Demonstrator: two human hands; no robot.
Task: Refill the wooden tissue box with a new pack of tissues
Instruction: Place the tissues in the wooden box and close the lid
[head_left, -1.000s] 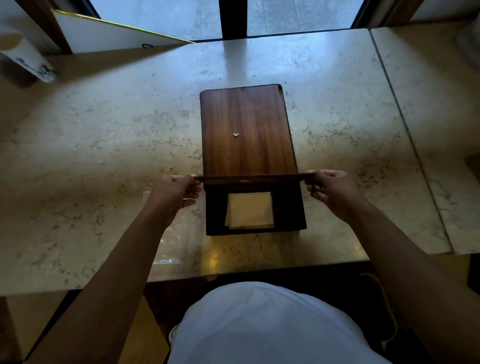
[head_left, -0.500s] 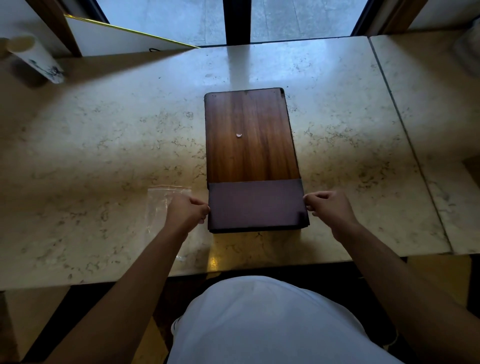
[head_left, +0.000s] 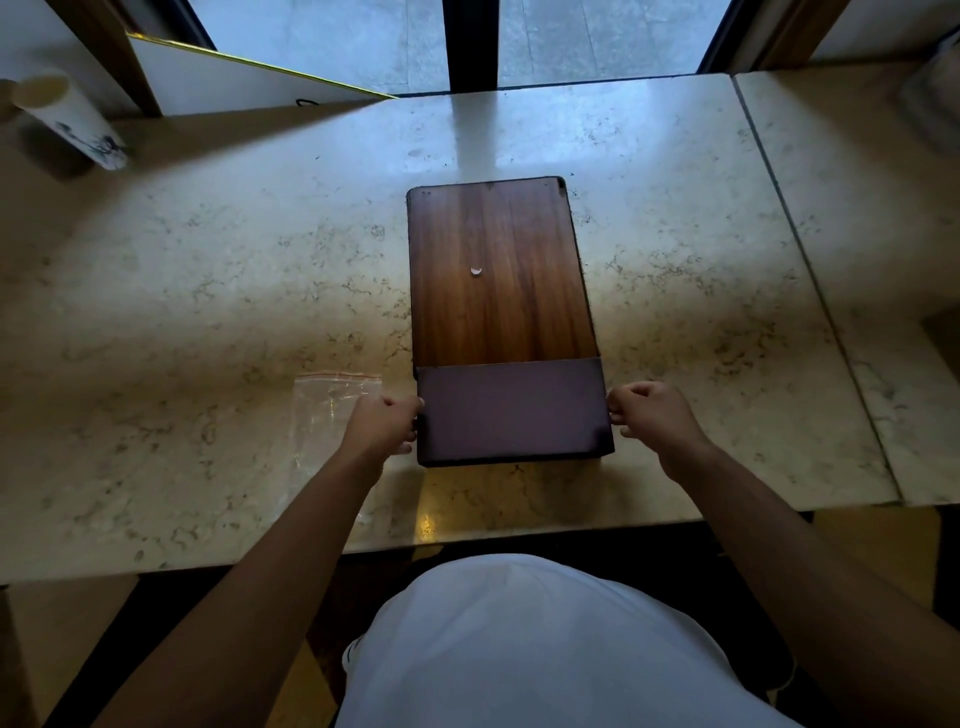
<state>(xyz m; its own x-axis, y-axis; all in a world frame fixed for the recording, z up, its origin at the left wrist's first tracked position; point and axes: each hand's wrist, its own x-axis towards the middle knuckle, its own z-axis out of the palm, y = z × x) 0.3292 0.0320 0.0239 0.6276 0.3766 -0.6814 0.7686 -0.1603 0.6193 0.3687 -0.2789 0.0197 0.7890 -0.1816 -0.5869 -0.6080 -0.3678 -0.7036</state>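
Observation:
The wooden tissue box (head_left: 498, 270) lies flat in the middle of the marble table, long side pointing away from me. A darker flat panel (head_left: 511, 410) covers its near end, so the tissues inside are hidden. My left hand (head_left: 384, 422) grips the panel's left edge with curled fingers. At the opposite edge, my right hand (head_left: 649, 415) pinches the panel the same way. A small white fleck (head_left: 476, 270) sits on the wood.
An empty clear plastic bag (head_left: 327, 405) lies on the table partly under my left hand. A pale cup (head_left: 67, 122) stands at the far left. A white board with a gold edge (head_left: 234, 83) leans at the back. The table's front edge (head_left: 467, 540) is close to my body.
One second ago I held the panel raised above the open end, with tissues showing. It now lies flat over the opening, and both hands have moved nearer along its sides.

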